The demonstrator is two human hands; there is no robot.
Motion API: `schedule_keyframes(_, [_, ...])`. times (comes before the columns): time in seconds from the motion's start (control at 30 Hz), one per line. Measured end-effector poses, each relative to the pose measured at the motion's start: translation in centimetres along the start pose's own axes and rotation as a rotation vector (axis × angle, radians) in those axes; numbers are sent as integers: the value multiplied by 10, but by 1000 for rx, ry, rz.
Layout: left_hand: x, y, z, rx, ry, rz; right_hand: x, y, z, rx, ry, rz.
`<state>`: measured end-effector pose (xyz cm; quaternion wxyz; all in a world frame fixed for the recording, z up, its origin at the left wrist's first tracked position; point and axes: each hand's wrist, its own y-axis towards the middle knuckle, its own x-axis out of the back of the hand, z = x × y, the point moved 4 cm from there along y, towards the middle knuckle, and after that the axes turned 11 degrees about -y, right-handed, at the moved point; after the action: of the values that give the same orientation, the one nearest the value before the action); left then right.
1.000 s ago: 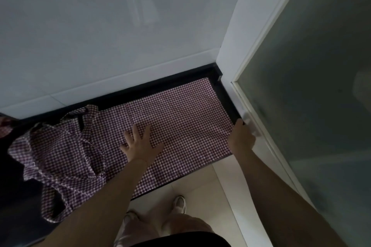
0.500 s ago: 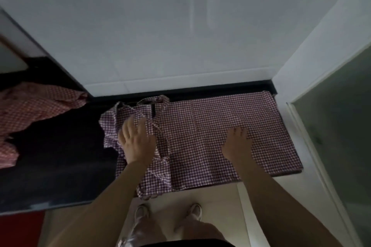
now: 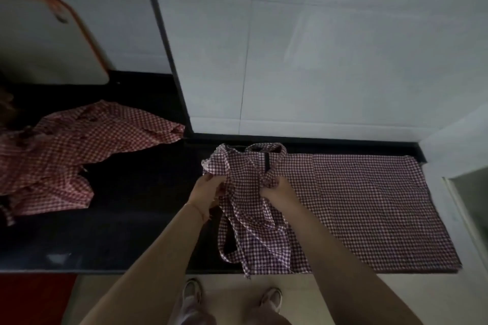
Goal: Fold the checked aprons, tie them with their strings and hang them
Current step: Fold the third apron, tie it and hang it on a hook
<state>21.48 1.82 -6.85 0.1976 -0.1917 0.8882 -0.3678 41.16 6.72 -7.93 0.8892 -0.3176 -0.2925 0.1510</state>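
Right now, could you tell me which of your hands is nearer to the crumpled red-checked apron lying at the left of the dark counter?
Left. The left hand grips the spread apron's bunched end, on the crumpled red-checked apron's side; the right hand holds the strings further right.

Dim, flat indoor light; overall grey-blue cast. Faint pale streaks of reflection on the glossy wall tiles (image 3: 330, 47), upper right. Black counter (image 3: 126, 219) underexposed, surface detail lost, one small glint near its front edge. Wide-angle bending toward frame edges. Slight softness throughout; check pattern still resolves at centre.
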Motion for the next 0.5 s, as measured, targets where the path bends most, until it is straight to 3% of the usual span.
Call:
schedule_keyframes(0.1, [3,9,-5,30,46,62,-5,1,13,-42,2,14])
schedule_keyframes(0.3, [-9,11,-27,-53,183,108,9,-18,51,97,294,39])
schedule_keyframes(0.4, [-32,-9,-37,-128,561,341,17,-25,67,107,180,25])
schedule_keyframes(0.47, [-45,-28,-36,-37,759,573,23,-30,76,113,-44,1])
schedule_keyframes(0.5, [-46,-35,-37,11,779,617,24,-31,76,117,-108,0])
